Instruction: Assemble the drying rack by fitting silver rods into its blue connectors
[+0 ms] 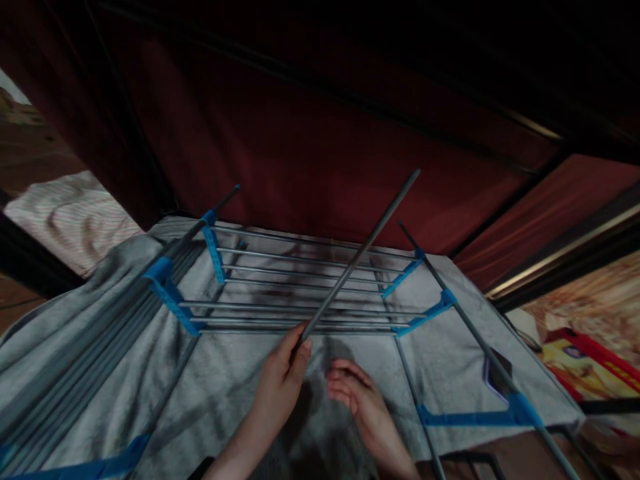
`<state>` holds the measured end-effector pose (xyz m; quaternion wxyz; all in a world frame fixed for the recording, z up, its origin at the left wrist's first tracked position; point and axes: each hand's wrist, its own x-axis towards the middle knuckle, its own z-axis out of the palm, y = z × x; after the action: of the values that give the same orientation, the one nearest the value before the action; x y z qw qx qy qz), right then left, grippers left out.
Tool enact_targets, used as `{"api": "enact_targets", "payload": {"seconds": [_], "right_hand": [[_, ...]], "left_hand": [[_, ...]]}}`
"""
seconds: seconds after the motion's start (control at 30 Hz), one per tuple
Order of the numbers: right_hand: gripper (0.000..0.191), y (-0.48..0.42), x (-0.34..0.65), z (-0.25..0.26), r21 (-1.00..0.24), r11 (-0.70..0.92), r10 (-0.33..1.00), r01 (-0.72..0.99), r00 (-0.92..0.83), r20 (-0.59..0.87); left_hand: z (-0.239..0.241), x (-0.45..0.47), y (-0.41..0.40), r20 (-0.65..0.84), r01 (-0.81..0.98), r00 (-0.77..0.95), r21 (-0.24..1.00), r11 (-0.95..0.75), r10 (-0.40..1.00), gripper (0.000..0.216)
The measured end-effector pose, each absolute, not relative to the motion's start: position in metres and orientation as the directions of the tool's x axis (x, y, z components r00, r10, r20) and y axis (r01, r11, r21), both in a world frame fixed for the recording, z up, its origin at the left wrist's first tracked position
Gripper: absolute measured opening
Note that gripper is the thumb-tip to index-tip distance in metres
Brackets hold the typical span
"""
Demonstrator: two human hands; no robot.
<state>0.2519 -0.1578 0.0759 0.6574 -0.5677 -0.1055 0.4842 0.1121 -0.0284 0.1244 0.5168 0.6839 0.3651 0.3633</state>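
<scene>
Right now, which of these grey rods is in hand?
The loose rod slanting up from the left hand; the other rods join blue brackets or lie bundled at far left.

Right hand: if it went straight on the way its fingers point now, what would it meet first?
The right hand would probably meet the left hand, around the thumb gripping the grey rod. Depth is unclear; it might pass beneath.
</scene>
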Motion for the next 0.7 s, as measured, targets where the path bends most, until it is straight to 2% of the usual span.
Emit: {"api": "enact_targets", "payload": {"seconds": [0.17,0.37,0.57,0.7], "right_hand": [[0.038,-0.146,0.289,0.122,-0.861,0.129,0.647,-0.491,0.7,-0.302],[0.035,-0.137,0.322,0.153,-0.806,0.394,0.54,-0.441,0.821,-0.185],[0.021,-0.134,0.346,0.159,-0.784,0.498,0.479,-0.371,0.871,-0.108],[0.021,-0.137,0.358,0.157,-0.797,0.502,0.411,-0.336,0.904,-0.122]], "left_hand": [[0.111,0.109,-0.022,0.273,0.207,0.5,0.884,-0.419,0.822,0.045],[0.097,0.11,-0.014,0.531,0.266,0.531,0.635,-0.725,0.66,0.041],[0.083,0.107,-0.003,0.642,0.3,0.571,0.416,-0.858,0.511,0.036],[0.08,0.102,0.009,0.644,0.318,0.607,0.34,-0.885,0.465,0.047]]}}
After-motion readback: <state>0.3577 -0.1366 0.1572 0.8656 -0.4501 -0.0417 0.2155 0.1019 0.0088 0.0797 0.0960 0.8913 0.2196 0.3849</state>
